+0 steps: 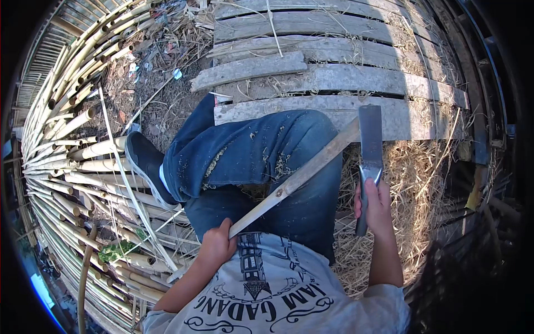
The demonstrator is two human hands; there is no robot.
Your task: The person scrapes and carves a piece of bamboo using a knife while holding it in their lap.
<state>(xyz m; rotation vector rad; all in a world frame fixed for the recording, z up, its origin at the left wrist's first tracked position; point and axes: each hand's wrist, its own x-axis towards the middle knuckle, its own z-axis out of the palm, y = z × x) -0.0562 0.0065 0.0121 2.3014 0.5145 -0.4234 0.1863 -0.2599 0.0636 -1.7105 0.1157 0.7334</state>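
"Tan strip (281, 191), one: long, narrow, wood or bamboo, single dark knot on the upper face. Location?"

"Slantwise over the bent leg in blue jeans (245, 145). Near end at the hem of the printed shirt (222, 292); far end past the leg, just beside the knife (371, 133). Contact between the two: cannot tell."

"Left hand (217, 244)?"

"Closed round the near end of the strip."

"Right hand (376, 205)?"

"Wrapped about the knife's dark handle (361, 224). Blade broad, square-ended, metal, pointing away from the body. Which edge is sharp: not discernible."

"Surroundings?"

"Plank platform (356, 78) ahead, with one loose board (250, 71) overhanging its left side. Bamboo poles (97, 151), many, at left. Dry shavings (411, 217), heaped at right; flecks of similar stuff on the jeans."

"Handling notes?"

"Judgement only. Blade: low angle, short even strokes, edge travelling away from the left hand and the leg. Strip: pinned firmly, since a narrow piece could roll. Knot: lighter pressure, as the grain may catch there. Far end: better backed by something solid, since an overhanging tip would likely flex under the blade."
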